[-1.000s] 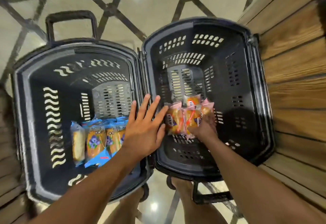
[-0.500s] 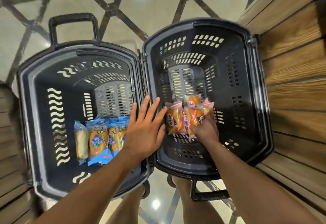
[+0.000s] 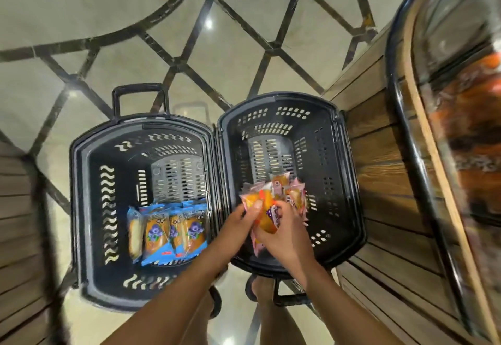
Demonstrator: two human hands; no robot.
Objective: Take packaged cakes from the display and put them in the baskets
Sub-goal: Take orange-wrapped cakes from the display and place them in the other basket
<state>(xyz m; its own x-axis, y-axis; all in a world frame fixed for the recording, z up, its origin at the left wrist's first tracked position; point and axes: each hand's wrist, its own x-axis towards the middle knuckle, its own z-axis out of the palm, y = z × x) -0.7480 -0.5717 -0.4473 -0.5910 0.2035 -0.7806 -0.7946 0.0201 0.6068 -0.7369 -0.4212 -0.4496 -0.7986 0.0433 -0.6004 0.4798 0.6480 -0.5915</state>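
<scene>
Packaged cakes (image 3: 267,203), pink-wrapped, gripped by left hand (image 3: 240,224) and right hand (image 3: 284,237) together, low inside the right basket (image 3: 322,154); best laid flat in a row, as the blue packs (image 3: 162,233) lie in the left basket (image 3: 81,209), before either hand lets go

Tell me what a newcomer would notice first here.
Centre frame, the left hand and right hand both grip a pink-wrapped cake over the right basket, with more pink packets behind it. Beside it, a row of blue-wrapped cakes lies at the near end of the left basket.
</scene>
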